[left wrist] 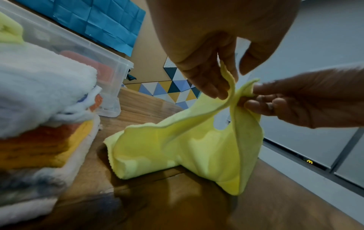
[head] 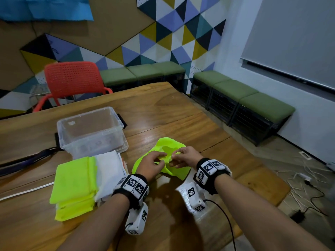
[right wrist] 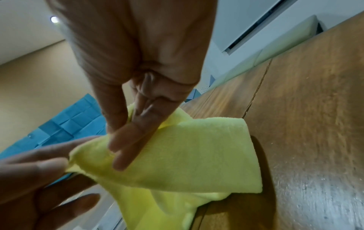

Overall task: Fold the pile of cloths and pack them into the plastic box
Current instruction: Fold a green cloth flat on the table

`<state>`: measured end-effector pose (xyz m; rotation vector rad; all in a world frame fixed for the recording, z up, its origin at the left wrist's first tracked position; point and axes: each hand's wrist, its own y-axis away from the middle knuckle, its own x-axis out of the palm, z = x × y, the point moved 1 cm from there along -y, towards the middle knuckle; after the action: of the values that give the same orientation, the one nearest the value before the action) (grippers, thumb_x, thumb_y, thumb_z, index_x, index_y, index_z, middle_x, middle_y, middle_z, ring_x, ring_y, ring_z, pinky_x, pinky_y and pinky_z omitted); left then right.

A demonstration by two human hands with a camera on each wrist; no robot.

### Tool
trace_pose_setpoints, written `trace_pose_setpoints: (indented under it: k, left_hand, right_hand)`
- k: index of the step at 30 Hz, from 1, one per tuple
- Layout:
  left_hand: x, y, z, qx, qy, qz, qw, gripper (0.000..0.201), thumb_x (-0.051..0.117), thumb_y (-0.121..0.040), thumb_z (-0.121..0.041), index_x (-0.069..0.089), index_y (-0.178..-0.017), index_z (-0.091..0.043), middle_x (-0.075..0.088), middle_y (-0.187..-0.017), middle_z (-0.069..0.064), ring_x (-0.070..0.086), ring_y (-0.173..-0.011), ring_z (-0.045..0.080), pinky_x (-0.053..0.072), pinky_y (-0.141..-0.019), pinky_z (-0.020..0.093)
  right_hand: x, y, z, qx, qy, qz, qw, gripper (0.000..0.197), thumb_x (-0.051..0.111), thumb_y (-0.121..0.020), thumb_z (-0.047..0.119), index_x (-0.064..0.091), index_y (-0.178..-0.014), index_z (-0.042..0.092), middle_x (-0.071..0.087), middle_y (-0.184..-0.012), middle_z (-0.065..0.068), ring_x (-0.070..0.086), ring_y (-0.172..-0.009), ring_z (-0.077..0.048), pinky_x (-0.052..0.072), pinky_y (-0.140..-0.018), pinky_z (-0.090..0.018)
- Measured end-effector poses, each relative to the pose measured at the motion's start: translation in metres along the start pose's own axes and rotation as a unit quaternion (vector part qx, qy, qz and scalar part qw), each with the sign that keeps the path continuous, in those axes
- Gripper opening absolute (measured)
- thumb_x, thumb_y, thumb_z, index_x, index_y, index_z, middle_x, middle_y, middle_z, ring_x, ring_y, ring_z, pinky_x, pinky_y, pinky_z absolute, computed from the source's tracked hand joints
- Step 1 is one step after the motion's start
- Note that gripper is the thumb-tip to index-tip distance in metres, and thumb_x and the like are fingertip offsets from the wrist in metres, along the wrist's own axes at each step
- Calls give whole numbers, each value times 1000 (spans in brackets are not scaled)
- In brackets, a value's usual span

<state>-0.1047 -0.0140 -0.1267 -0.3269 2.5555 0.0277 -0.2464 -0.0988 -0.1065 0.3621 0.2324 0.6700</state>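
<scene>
A bright yellow-green cloth (head: 165,147) is lifted partly off the wooden table (head: 181,115), its lower folds still resting on the wood. My left hand (head: 154,164) pinches its upper edge; the same cloth (left wrist: 177,147) hangs from that left hand (left wrist: 220,87) in the left wrist view. My right hand (head: 181,157) pinches the edge right beside it, seen on the cloth (right wrist: 187,152) as the right hand (right wrist: 122,140) in the right wrist view. A clear plastic box (head: 90,129) stands behind, to the left. A pile of cloths (head: 76,187), yellow-green and white on top, lies left of my hands.
A red chair (head: 72,82) stands at the table's far side. Green benches (head: 244,98) line the walls. Dark straps (head: 27,160) and a white strip lie at the table's left. Cables trail on the floor at right. In the pile (left wrist: 39,132), orange and yellow cloths show under white.
</scene>
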Motion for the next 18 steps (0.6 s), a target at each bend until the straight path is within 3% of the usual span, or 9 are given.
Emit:
trace_pose_setpoints:
  k: [4,9,12,14,15,17,18]
  left_hand:
    - [8,0,0,25,-68,31,997,46,71,-80,-32,58,-120,-13,57,-113,1,59,-102,16,49,-86,31]
    - [13,-5,-2,3,-108,-21,994,38,65,-86,-31,62,-115,-7,63,-111,6,60,-98,22,44,-81,29]
    - [8,-9,-6,11,-117,-25,993,31,54,-93,-25,64,-114,-5,66,-111,11,59,-101,26,40,-80,28]
    - [0,-13,-5,19,-127,-18,992,30,50,-96,-21,63,-118,-6,65,-117,11,58,-108,26,40,-87,28]
    - [-5,-15,-5,30,-135,-16,990,29,50,-96,-18,63,-119,-6,64,-120,10,57,-111,25,39,-91,27]
    - [-16,-18,-4,49,-139,-21,989,27,51,-95,-12,64,-117,-8,63,-121,9,57,-113,25,39,-95,28]
    - [-21,-19,-4,54,-139,-27,989,26,52,-94,-9,65,-116,-9,64,-121,9,58,-112,24,40,-94,27]
  right_hand:
    - [5,-3,3,-8,5,-4,1000,16,52,-93,4,56,-77,4,66,-48,2,61,-41,-4,51,-44,-14]
    - [5,-8,7,-31,29,-24,999,14,56,-92,8,54,-78,10,65,-48,4,60,-42,-1,48,-41,-14]
    - [1,-9,8,-67,171,-46,982,22,59,-91,20,54,-70,17,55,-53,6,51,-42,4,38,-43,-14]
    - [-5,-8,12,-64,274,-44,958,23,56,-92,25,58,-72,14,52,-66,-1,56,-63,-7,38,-57,-21]
    - [-8,-8,13,-46,341,-36,938,20,54,-93,26,63,-82,11,55,-77,-6,59,-79,-17,40,-65,-25]
    - [-15,-7,11,20,495,-16,869,32,52,-92,27,63,-111,4,61,-104,-14,57,-104,-29,46,-84,-34]
    - [-18,-7,8,55,557,-2,829,37,52,-91,27,60,-118,3,61,-110,-15,57,-106,-30,47,-89,-36]
